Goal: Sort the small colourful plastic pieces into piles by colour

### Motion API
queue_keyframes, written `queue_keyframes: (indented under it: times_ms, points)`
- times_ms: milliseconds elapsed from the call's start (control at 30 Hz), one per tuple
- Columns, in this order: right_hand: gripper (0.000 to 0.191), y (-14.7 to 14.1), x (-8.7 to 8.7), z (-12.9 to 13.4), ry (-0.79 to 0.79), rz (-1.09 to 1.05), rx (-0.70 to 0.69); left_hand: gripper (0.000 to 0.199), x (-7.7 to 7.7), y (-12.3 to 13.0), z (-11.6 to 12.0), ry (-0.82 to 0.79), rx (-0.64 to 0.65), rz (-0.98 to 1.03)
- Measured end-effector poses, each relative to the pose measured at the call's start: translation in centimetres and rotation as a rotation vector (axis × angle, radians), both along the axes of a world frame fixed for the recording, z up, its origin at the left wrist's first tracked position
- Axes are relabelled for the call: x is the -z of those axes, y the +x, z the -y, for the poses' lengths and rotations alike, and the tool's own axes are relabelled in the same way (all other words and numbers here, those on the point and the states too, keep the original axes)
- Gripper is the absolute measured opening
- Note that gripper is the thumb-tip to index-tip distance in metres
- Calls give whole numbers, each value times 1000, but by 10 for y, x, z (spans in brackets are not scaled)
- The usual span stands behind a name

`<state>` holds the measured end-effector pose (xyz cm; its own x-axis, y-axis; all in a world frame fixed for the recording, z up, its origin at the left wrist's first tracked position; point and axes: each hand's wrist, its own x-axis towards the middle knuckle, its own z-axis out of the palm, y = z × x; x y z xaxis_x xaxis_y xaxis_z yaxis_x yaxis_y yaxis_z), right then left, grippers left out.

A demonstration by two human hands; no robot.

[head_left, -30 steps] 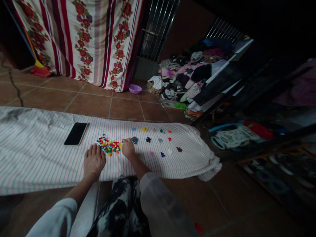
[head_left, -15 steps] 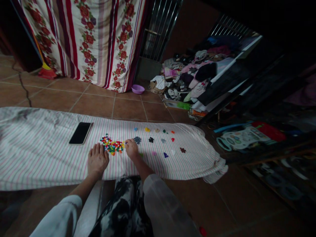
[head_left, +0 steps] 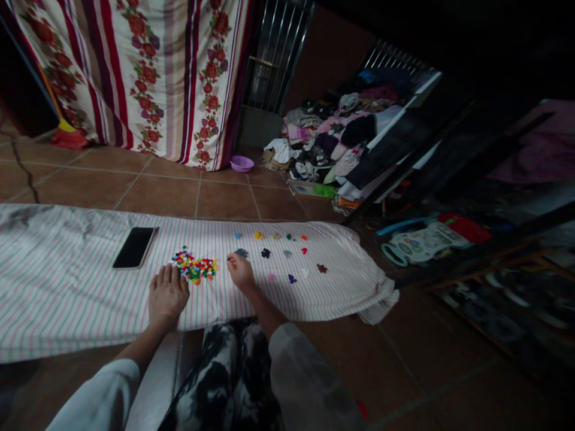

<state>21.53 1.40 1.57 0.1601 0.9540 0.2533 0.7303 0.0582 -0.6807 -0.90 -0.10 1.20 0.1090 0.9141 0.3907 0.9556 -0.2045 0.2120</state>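
Note:
A heap of small mixed-colour pieces (head_left: 196,268) lies on the striped cloth (head_left: 90,299). My left hand (head_left: 168,293) rests flat at the heap's lower left edge, fingers stretched out. Right of the heap, my right hand (head_left: 241,272) pinches a small dark purple or blue piece (head_left: 229,259) at its fingertips. Sorted little piles lie beyond it: grey-blue (head_left: 241,253), black (head_left: 266,254), yellow (head_left: 259,235), dark purple (head_left: 292,279), pink (head_left: 271,277), brown (head_left: 322,269) and several others. Part of the cloth is hidden under the right hand.
A black-screened phone (head_left: 135,248) lies on the cloth left of the heap. Past the cloth, a purple bowl (head_left: 242,164) stands on the tiled floor by a curtain (head_left: 171,78). Piled clothes (head_left: 341,131) are at the back; a toy board (head_left: 429,241) is at right.
My right hand has moved right, away from the heap, with the small piece at its fingertips. My left hand has stayed beside the heap. The camera view has shifted a little.

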Motion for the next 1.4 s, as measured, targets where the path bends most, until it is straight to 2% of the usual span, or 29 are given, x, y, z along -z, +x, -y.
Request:
queue_keyframes:
  times_ms: [200, 400, 533, 733, 867, 1133, 1400]
  points:
    - [28, 41, -7, 19, 115, -56, 96, 52, -2, 0, 0, 4, 2, -3]
    - [31, 88, -13, 45, 219, 51, 277, 52, -5, 0, 2, 0, 17, 24]
    - [32, 119, -7, 65, 274, 141, 403, 52, -8, 1, 3, 8, 16, 7]
    - [29, 156, 10, 92, 200, 242, 524, 52, -9, 1, 3, -15, 13, 14]
    - [28, 165, 19, 100, 171, 262, 536, 51, -7, 1, 2, -20, 6, 33]
    - [32, 161, 34, 103, 146, 266, 515, 53, -7, 1, 2, -22, 6, 10]
    - [37, 159, 35, 107, 151, 271, 543, 55, -9, 2, 3, -22, -3, -18]
